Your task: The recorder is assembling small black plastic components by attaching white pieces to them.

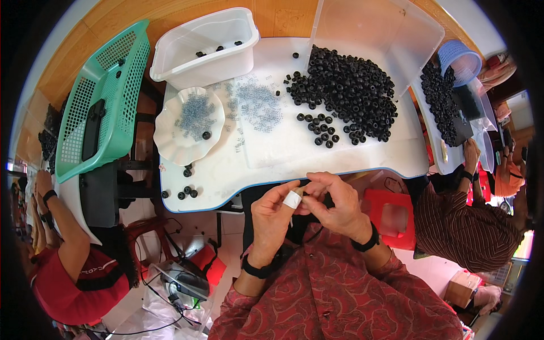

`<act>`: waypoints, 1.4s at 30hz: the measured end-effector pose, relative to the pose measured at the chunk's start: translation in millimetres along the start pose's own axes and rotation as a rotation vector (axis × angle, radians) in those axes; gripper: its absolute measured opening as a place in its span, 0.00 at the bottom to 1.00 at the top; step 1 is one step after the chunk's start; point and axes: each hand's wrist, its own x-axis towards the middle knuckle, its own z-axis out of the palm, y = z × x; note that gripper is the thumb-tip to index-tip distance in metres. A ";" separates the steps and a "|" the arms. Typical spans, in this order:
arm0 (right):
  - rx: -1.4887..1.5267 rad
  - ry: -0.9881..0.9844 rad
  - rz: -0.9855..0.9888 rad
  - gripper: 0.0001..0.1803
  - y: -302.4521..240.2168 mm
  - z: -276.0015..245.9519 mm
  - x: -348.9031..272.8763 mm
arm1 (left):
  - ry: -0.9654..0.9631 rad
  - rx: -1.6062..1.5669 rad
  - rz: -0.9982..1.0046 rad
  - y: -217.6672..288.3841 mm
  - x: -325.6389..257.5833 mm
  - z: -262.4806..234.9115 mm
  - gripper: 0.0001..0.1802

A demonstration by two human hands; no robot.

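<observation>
My left hand [271, 216] and my right hand [339, 207] meet just off the table's near edge, in front of my patterned red shirt. Their fingertips are pinched together, and whatever lies between them is too small or hidden to name. A white wrap [292, 199] sits around a digit of my left hand. Beyond the hands, a big heap of black ring-like parts [351, 85] covers the right of the white table [272, 150], with a small loose group [323, 131] nearer me. Tiny clear pieces [258, 105] are scattered left of the heap.
A scalloped white dish [170, 139] holds more clear pieces and one black part. Behind it stand a white tub [209, 71] and a green basket [105, 102]. A clear bin [379, 34] backs the heap. People sit at both sides; a red stool [391, 218] is at right.
</observation>
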 end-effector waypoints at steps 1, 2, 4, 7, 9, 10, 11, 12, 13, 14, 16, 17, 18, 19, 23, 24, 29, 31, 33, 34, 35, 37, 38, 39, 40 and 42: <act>-0.014 -0.002 -0.027 0.25 0.6 1.1 -0.5 | -0.001 0.000 0.000 -0.9 0.2 -0.1 0.12; -0.014 -0.001 -0.027 0.25 1.0 2.4 -1.5 | 0.008 0.051 -0.004 -2.8 0.8 -0.7 0.12; -0.061 0.002 -0.044 0.27 1.4 4.8 -3.9 | 0.016 0.102 -0.008 -3.1 1.6 -0.2 0.13; -0.110 0.011 -0.049 0.28 -1.7 4.8 -4.3 | -0.005 0.068 -0.042 -0.9 2.8 1.1 0.13; -0.121 0.011 -0.042 0.29 0.8 5.8 -7.3 | 0.002 0.125 -0.091 -1.3 4.0 -0.5 0.12; -0.130 0.009 -0.034 0.30 1.7 6.4 -8.6 | 0.001 0.125 -0.090 -1.8 4.1 -1.1 0.12; -0.130 0.010 -0.035 0.30 1.4 6.9 -9.2 | 0.006 0.136 -0.093 -2.5 3.8 -1.7 0.12; -0.120 0.009 -0.023 0.31 1.0 7.5 -9.7 | 0.011 0.146 -0.095 -3.3 3.5 -2.5 0.12; -0.109 0.008 -0.011 0.31 0.6 7.9 -10.1 | 0.010 0.146 -0.094 -4.4 3.3 -3.6 0.12; -0.109 0.008 -0.012 0.31 0.3 8.0 -10.6 | 0.009 0.164 -0.091 -5.7 3.1 -4.9 0.12; -0.099 0.006 0.007 0.32 -0.1 7.8 -11.7 | 0.007 0.182 -0.088 -5.3 2.8 -4.2 0.12; -0.100 0.006 0.006 0.32 -0.1 8.1 -12.5 | -0.004 0.160 -0.067 -3.8 2.2 -1.9 0.12; -0.100 0.013 0.010 0.32 0.1 8.5 -13.4 | -0.015 0.138 -0.045 -3.2 1.9 -0.1 0.12; -0.100 0.019 0.012 0.31 0.0 9.2 -14.3 | -0.016 0.138 -0.044 -4.4 1.6 0.1 0.12; -0.112 0.035 0.011 0.31 0.2 9.8 -16.1 | -0.021 0.255 -0.005 -7.7 0.6 1.1 0.11; -0.103 0.048 0.014 0.29 -0.5 9.9 -16.0 | -0.027 0.312 0.014 -7.6 0.6 1.3 0.11; -0.022 0.086 0.068 0.24 -4.6 9.2 -17.8 | -0.065 0.276 0.065 -8.7 0.8 -2.8 0.12; 0.126 0.146 0.102 0.21 -4.1 10.9 -20.3 | -0.073 0.241 0.073 -6.4 0.9 -4.0 0.12; 0.137 0.165 0.128 0.21 -2.5 11.8 -24.0 | -0.093 0.059 -0.017 0.1 0.8 -7.7 0.13; 0.147 0.182 0.154 0.21 -2.4 12.1 -25.3 | -0.101 -0.007 -0.035 0.3 1.7 -10.1 0.14; 0.148 0.183 0.154 0.21 -3.6 13.2 -24.8 | -0.101 -0.006 -0.035 0.8 1.8 -10.0 0.14; 0.196 0.186 0.168 0.21 -7.2 17.9 -22.1 | -0.119 -0.248 -0.044 3.5 2.0 -8.8 0.14; 0.271 0.140 0.177 0.23 -7.6 19.8 -22.6 | -0.120 -0.246 -0.045 3.0 2.0 -10.4 0.14; 0.272 0.142 0.178 0.23 -10.6 21.0 -21.5 | -0.140 -0.299 -0.033 2.1 2.1 -13.0 0.14; 0.323 0.108 0.219 0.23 -15.7 21.6 -18.8 | -0.160 -0.353 -0.020 1.9 2.1 -14.3 0.14; 0.299 0.085 0.164 0.28 -19.1 25.5 -13.1 | -0.136 -0.327 0.021 1.7 0.5 -10.2 0.15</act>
